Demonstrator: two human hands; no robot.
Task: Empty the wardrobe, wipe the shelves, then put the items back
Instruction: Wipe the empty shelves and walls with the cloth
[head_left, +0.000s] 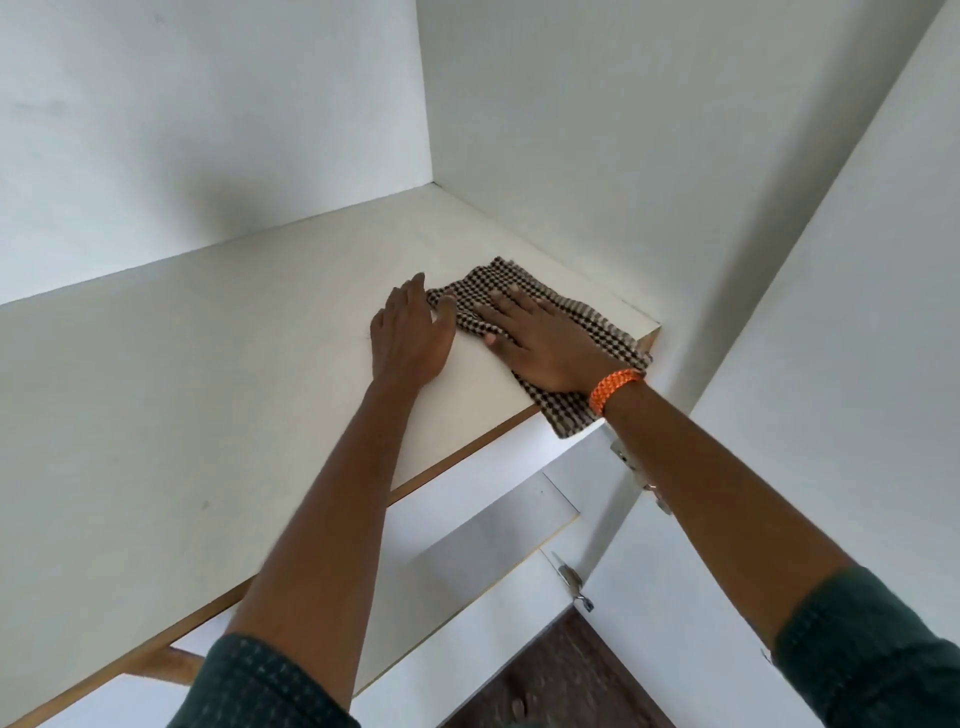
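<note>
Checked cloth (540, 332), probably soft and limp, lies at the shelf (234, 374) corner; right hand (545, 343) presses flat on it, left hand (410, 332) open beside.

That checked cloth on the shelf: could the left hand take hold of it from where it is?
Probably yes. The left hand lies flat on the shelf right beside the checked cloth, its thumb at the cloth's near edge. Nothing lies between them; the right hand presses the cloth's middle.
</note>
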